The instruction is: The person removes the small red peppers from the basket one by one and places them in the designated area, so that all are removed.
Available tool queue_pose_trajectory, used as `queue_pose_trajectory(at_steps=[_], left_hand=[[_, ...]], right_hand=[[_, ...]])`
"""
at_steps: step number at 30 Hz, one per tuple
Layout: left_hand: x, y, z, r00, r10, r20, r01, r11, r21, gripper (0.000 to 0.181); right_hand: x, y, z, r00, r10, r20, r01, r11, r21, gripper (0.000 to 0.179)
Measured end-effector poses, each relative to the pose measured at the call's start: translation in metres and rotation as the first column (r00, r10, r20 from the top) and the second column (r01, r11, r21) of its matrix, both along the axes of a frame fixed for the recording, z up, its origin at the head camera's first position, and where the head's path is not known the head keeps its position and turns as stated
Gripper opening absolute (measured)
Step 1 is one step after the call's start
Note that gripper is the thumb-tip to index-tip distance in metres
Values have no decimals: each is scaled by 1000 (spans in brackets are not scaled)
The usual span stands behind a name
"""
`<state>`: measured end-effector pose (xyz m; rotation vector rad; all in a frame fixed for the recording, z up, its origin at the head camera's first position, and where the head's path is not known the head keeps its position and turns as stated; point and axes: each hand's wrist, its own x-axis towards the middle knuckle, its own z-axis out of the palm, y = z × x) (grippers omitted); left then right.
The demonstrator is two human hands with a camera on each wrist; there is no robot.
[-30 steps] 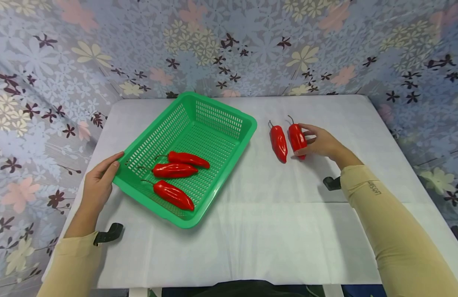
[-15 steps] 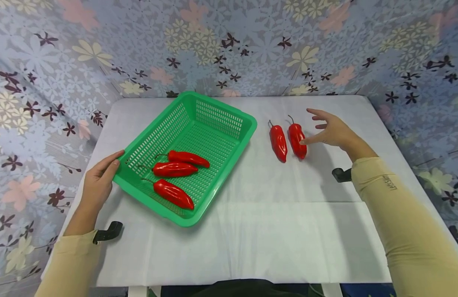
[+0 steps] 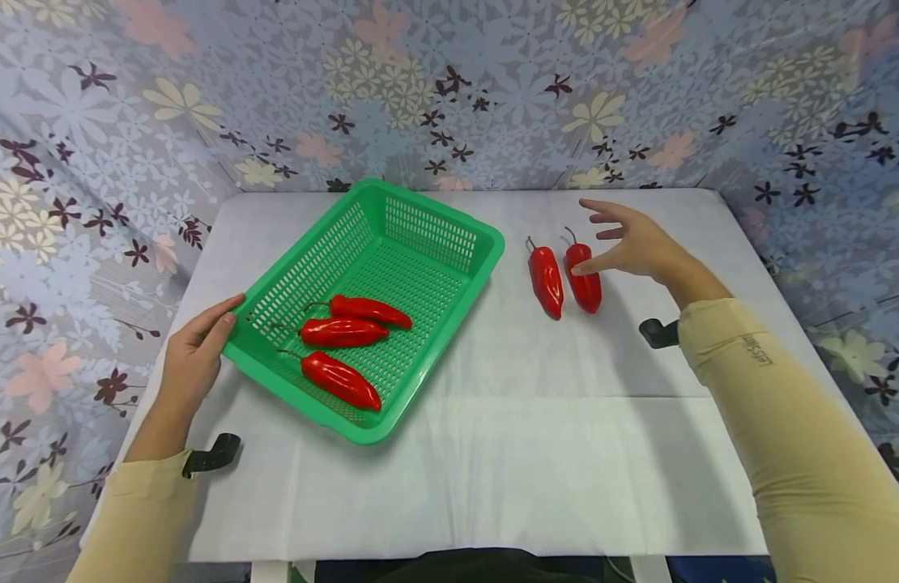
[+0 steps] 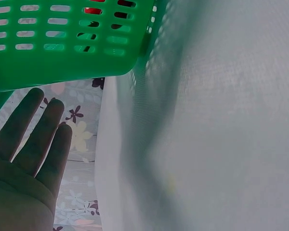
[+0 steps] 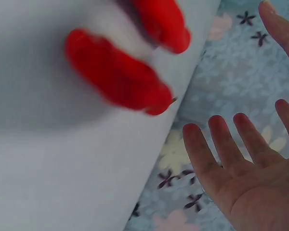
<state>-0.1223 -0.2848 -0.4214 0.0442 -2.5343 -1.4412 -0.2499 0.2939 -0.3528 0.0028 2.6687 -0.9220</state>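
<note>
My left hand [image 3: 193,356] holds the left corner of a green plastic basket [image 3: 438,344], thumb and index finger at its rim. In the left wrist view, several straight fingers [image 4: 43,137] show below the basket wall [image 4: 62,62]. Three red peppers lie inside: an upper one [image 3: 369,311], a middle one [image 3: 343,334] and a lower one [image 3: 340,380]. To the basket's right, two more red peppers lie side by side on the table, a left one [image 3: 546,282] and a right one [image 3: 585,287]. Over the right one hovers my right hand [image 3: 639,247], fingers spread, holding nothing.
A white cloth covers the table [image 3: 493,470]. Flower-patterned fabric [image 3: 449,89] hangs behind it and along both sides. Dark camera mounts stick out at the left wrist [image 3: 215,457] and the right wrist [image 3: 658,333].
My right hand has let go of the right pepper on the table, drawn back to the right, then moved left above it with fingers spread. The left hand and basket stay put.
</note>
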Motion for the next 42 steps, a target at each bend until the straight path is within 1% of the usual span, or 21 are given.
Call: queue_pose_trajectory(at_steps=[3,6,9,12,15,18,21,24,26,30,33,36,38,42], left_hand=[[0,0,1,1000,1,-4,-1,1000,8,37],[1,0,1,1000,4,-3,-4,1000,8,37],[0,0,0,1000,2,-3,-2,1000,3,37],[-1,0,-1,1000,-3,-7,3,1000,-6,38],[-1,0,-1,1000,-9,-15,9,1000,-12,38],[-1,-1,-1,1000,-11,-15,10,1000,-17,37],[-2,-1,-1,1000,-9,-11,9,1000,-21,37],[-3,-2,-2,1000,-13,-17,12,1000,-14,38],[-3,-2,-3,1000,-17,-22,17,1000,-11,37],[-3,-3,-4,999,-21,-26,21,1000,-12,36],[-2,-4,-3,1000,-24,-20,24,1000,-19,36],[-3,-5,-2,1000,-27,-16,26,999,-33,36],[-2,-6,-1,1000,-22,-9,21,998,-51,36],[-3,-6,0,1000,-18,0,18,997,-72,35]], right_hand=[[-2,-13,7,999,34,-11,-34,999,-7,106],[-5,-26,13,998,67,-14,-67,997,-37,103],[-9,-38,17,995,96,-16,-97,992,-75,103],[-13,-51,20,993,114,-16,-115,989,-88,106],[-16,-64,22,989,144,-30,-147,983,-110,105],[-17,-76,24,979,196,-51,-201,970,-140,101],[-19,-89,26,964,253,-81,-263,951,-162,97],[-20,-105,28,951,288,-115,-305,933,-192,95],[-21,-116,28,939,318,-134,-341,914,-219,94],[-25,-137,26,909,391,-143,-416,862,-290,95],[-25,-153,25,885,442,-145,-465,828,-315,97],[-25,-169,23,860,490,-142,-510,806,-300,96],[-24,-179,20,839,529,-128,-542,792,-279,96],[-22,-196,9,808,582,-90,-582,767,-268,98]])
